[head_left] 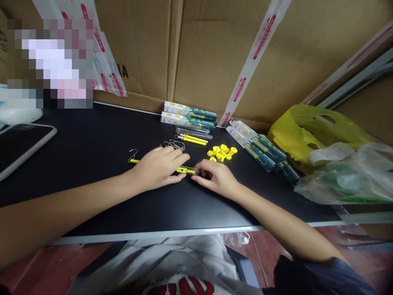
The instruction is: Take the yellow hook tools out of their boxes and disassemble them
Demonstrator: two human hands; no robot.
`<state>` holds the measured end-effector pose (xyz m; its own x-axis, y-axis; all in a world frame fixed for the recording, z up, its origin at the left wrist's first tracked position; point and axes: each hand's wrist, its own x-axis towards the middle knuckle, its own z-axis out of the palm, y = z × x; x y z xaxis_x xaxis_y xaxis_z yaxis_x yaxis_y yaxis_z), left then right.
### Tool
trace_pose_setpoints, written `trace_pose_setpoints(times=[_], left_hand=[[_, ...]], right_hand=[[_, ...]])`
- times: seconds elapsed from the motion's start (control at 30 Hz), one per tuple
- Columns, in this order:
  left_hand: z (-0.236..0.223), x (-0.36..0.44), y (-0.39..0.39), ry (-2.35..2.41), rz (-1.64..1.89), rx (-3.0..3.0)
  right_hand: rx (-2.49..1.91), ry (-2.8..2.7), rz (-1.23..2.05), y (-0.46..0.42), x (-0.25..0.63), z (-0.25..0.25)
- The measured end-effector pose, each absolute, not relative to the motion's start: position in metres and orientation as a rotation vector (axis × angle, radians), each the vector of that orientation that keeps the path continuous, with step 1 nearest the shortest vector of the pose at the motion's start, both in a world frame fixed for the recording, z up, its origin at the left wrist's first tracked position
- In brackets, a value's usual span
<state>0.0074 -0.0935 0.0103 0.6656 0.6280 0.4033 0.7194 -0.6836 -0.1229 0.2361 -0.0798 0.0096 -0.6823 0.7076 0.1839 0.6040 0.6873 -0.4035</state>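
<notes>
A slim spring scale [186, 170], with a yellow strip inside a clear tube, lies across both hands just above the black table. My left hand [161, 164] is closed over its middle, thumb underneath. At the tube's right end, my right hand [216, 174] pinches with thumb and fingertips. A yellow rod with a metal hook [133, 155] sticks out left of my left hand. Behind that hand lie several metal hooks [175, 144], partly covered by its fingers. Yellow rods [196, 140] and clear tubes [194, 132] rest farther back. Small yellow caps [222, 152] are heaped beyond my right hand.
Printed boxes [188, 119] lie at the back of the table, and more boxes [256, 145] lie to the right. A yellow plastic bag [288, 127] and a clear bag [346, 180] sit at the right edge. A phone [27, 141] lies at left. Cardboard [211, 53] stands behind.
</notes>
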Motion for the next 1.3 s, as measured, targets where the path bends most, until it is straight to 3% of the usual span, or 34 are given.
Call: trace_pose_setpoints(times=[0.47,1.3], left_hand=[[0.024,-0.004,-0.100,-1.798,0.010,-2.270],[0.017,-0.002,-0.098,-1.665,-0.023,-2.306]], right_hand=[[-1.113,-2.547,0.405,-0.073,0.243,0.010],[-1.149,-2.498,0.417,-0.070,0.244,0.006]])
